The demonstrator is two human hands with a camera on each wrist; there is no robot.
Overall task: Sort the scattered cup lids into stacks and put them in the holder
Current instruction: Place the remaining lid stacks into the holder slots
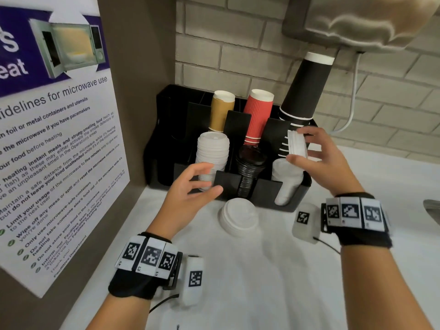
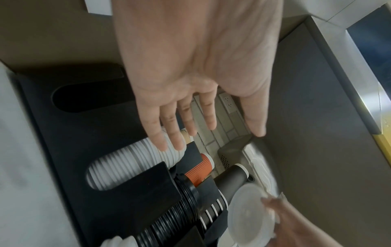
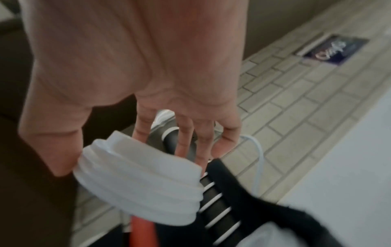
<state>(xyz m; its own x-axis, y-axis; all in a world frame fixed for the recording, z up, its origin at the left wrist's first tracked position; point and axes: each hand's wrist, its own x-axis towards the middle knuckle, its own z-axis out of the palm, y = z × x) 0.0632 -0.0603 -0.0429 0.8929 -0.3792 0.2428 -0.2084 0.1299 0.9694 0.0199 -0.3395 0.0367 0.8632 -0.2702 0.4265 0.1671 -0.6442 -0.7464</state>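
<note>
My right hand (image 1: 301, 146) grips a short stack of white lids (image 1: 297, 144) between thumb and fingers, tilted on edge above the right front slot of the black holder (image 1: 262, 189). The right wrist view shows the same stack of white lids (image 3: 139, 182) in that hand (image 3: 135, 150). That slot holds translucent white lids (image 1: 285, 177). White lids (image 1: 212, 156) fill the left slot, black lids (image 1: 250, 172) the middle one. My left hand (image 1: 204, 179) hovers open in front of the left slot, fingers spread, holding nothing; the left wrist view shows the hand (image 2: 203, 130) the same way. Another small stack of white lids (image 1: 239, 216) lies on the counter.
Tan (image 1: 221, 110), red (image 1: 258, 115) and black (image 1: 302, 91) paper cup stacks stand in the holder's rear slots. A microwave poster (image 1: 54, 129) covers the left wall. A brick wall (image 1: 238, 44) is behind, a white cable (image 1: 352, 96) hangs right, and a sink edge (image 1: 432, 208) shows far right.
</note>
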